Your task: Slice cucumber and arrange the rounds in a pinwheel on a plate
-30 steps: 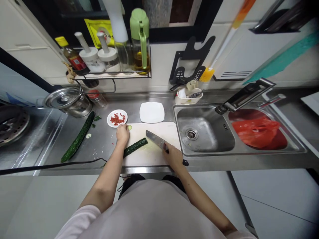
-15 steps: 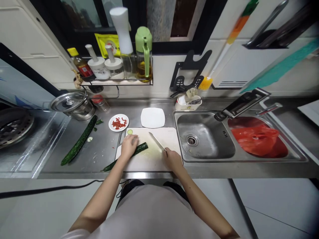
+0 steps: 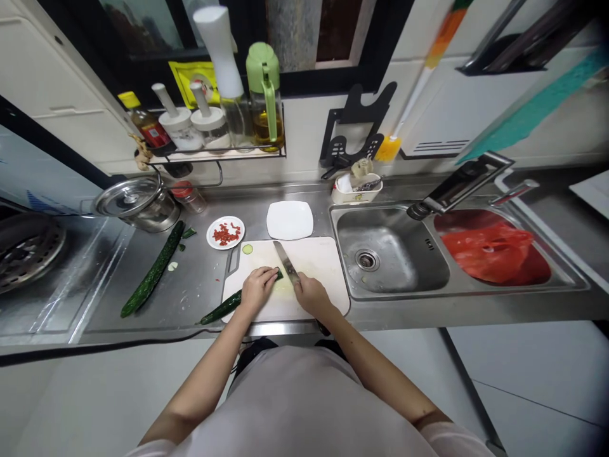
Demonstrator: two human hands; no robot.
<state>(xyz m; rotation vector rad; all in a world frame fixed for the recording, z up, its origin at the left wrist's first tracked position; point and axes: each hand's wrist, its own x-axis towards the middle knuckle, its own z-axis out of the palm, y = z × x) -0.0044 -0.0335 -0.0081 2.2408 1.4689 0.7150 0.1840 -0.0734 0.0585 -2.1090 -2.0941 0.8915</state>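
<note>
Steel counter [image 3: 200, 279], no legible labels, left hand [image 3: 257, 289] pinning cucumber [image 3: 221, 309], right hand [image 3: 311, 297] gripping knife [image 3: 285, 262]

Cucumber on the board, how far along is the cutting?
Barely begun. Done: one slice lies at the board's far left corner, and chopped red bits fill a small plate. In hand: the left hand pins the cucumber, and the right hand sets the knife at its tip. Left: nearly all of this cucumber, plus a whole one on the counter.
</note>
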